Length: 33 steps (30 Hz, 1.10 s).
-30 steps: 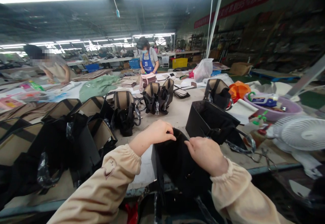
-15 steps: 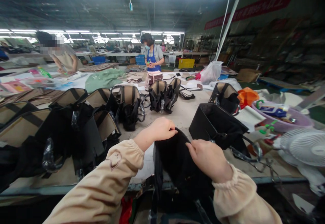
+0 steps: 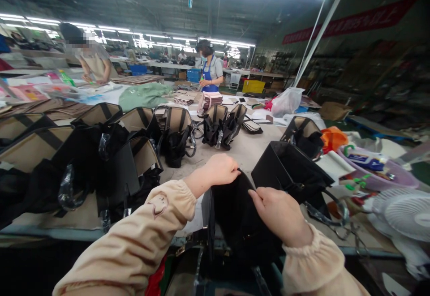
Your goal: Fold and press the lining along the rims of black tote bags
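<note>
A black handbag (image 3: 242, 224) stands at the near table edge in front of me, its mouth facing up and its inside dark. My left hand (image 3: 221, 169) pinches the far rim of the bag near its left corner. Farther right along the same rim, my right hand (image 3: 280, 213) grips the edge between thumb and fingers. Both hands are closed. Just beyond my right hand stands another black handbag (image 3: 273, 166), open at the top, with its plastic-wrapped handle hanging to the right.
Several black bags with beige inner faces crowd the left of the table (image 3: 215, 150). At right are a purple basin (image 3: 399, 177), a white fan (image 3: 403, 211) and an orange bag (image 3: 333, 138). Two co-workers stand across the table, one in a blue apron (image 3: 210, 74).
The whole view has shifted and tilted slightly, so things appear a little farther right. Both hands keep their hold on the handbag's rim, with hardly any movement along it.
</note>
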### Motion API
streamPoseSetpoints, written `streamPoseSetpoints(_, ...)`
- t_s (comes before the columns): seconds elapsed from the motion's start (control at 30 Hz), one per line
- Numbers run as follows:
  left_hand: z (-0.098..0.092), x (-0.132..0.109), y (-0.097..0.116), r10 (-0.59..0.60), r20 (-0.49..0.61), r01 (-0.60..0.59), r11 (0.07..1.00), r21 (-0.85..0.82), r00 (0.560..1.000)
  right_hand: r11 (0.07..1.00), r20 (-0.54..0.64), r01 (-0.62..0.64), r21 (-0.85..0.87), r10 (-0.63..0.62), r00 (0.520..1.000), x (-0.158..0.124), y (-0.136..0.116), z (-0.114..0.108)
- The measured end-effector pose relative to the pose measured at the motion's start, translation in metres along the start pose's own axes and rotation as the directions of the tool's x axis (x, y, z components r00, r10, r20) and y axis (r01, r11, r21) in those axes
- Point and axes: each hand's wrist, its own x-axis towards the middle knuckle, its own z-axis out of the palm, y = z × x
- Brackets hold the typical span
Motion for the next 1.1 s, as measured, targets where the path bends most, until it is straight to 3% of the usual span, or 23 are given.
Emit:
streamPoseSetpoints(0.23,-0.003,-0.003,-0.004,-0.038,-0.003,0.038,0.999,-0.008,0.999,0.998,-0.003,0.024,0.05,-0.024,1.0,0.005,0.001,-0.001)
streamPoseSetpoints(0.6,0.0,-0.003,-0.005,-0.037,-0.007,0.037,0.999,-0.025,0.999,0.997,-0.025,0.071,-0.041,-0.072,0.997,0.044,-0.008,0.0)
streamPoseSetpoints(0.9,0.002,-0.006,-0.008,-0.029,-0.027,0.028,0.999,-0.039,0.999,0.994,-0.059,0.083,-0.074,-0.088,0.994,0.047,-0.013,0.004)
streamPoseSetpoints(1.1,0.001,-0.006,-0.008,-0.059,-0.012,0.058,0.997,-0.055,0.998,0.997,-0.013,0.071,-0.019,-0.071,0.997,0.049,-0.01,0.001)
